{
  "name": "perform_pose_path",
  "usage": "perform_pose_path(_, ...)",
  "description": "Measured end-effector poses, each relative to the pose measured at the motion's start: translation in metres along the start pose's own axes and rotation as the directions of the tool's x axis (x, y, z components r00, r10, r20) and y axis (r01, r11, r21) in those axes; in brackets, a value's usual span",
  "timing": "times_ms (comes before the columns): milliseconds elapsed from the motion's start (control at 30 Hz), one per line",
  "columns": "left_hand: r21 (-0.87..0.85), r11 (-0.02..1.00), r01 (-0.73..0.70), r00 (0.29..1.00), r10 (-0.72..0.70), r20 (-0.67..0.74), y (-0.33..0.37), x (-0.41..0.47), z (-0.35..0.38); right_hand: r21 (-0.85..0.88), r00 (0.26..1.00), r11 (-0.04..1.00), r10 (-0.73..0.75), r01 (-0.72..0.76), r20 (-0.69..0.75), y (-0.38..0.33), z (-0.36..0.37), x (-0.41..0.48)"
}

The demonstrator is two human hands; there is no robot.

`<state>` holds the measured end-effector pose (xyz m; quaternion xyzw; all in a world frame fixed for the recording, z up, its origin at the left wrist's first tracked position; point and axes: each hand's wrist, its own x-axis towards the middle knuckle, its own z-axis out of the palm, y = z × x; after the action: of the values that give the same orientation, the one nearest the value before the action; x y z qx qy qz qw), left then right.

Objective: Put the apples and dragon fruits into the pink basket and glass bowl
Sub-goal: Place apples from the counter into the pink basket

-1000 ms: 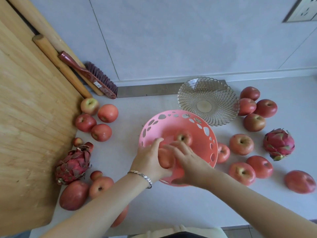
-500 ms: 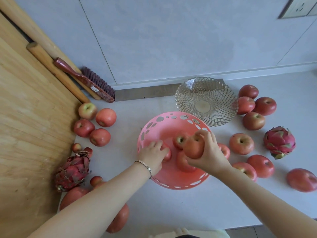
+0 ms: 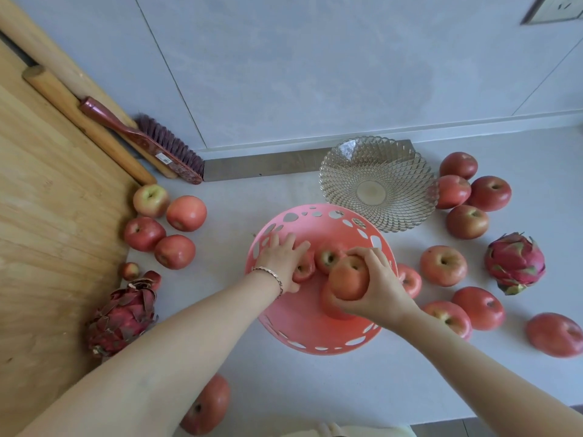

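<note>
The pink basket (image 3: 318,222) stands at the centre of the counter with three apples inside. My left hand (image 3: 280,258) lies over one apple (image 3: 304,270) at the basket's left side, fingers spread across it. My right hand (image 3: 375,283) is closed around another apple (image 3: 348,280) held above the basket's middle. A further apple (image 3: 328,258) sits between them. The empty glass bowl (image 3: 377,182) is behind the basket. One dragon fruit (image 3: 515,263) lies at the right, another dragon fruit (image 3: 121,316) at the left.
Several loose apples lie right of the basket (image 3: 443,264) and a group at the left (image 3: 175,250). One apple (image 3: 208,405) sits near the front edge under my left arm. A wooden board (image 3: 47,231) and a brush (image 3: 151,143) fill the left side.
My right hand has carried its apple from the basket's right rim inward over the middle. My left hand has slid a little further into the basket over its apple.
</note>
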<state>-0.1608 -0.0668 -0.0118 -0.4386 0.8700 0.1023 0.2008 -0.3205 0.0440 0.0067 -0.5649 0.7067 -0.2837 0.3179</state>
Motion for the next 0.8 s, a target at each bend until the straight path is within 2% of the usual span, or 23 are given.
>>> perform_pose_path(100, -0.098, 0.995, -0.007, 1.000, 0.006, -0.005, -0.007, 0.002, 0.003, 0.014, 0.994, 0.998, -0.067, 0.067, 0.081, -0.006, 0.011, 0.004)
perform_pose_path(267, -0.163, 0.985, -0.048, 0.999, 0.043, -0.029, -0.015, 0.005, 0.003, -0.134, 0.940, 0.958, -0.212, 0.254, 0.268, -0.013, 0.052, 0.007)
perform_pose_path(367, -0.125, 0.987, -0.098, 0.995, 0.093, -0.042, -0.018, 0.007, -0.003, -0.296, 0.913, 0.901, -0.207, 0.318, 0.352, -0.012, 0.067, 0.008)
perform_pose_path(467, -0.069, 0.985, -0.158, 0.987, 0.158, -0.006, -0.016, 0.004, -0.009, -0.396, 0.900, 0.840, -0.219, 0.371, 0.378, -0.014, 0.074, 0.006)
perform_pose_path(600, -0.145, 0.975, -0.166, 0.985, 0.171, 0.025, -0.017, 0.004, -0.012, -0.480, 0.918, 0.801, -0.206, 0.358, 0.340, -0.015, 0.078, 0.007)
perform_pose_path(733, -0.232, 0.962, -0.146, 0.988, 0.155, 0.020, -0.018, 0.001, -0.010, -0.418, 0.875, 0.822, -0.181, 0.386, 0.450, -0.018, 0.070, 0.006)
perform_pose_path(800, -0.261, 0.955, -0.140, 0.989, 0.150, 0.017, -0.019, -0.001, -0.010, -0.413, 0.869, 0.822, -0.183, 0.392, 0.461, -0.016, 0.068, 0.008)
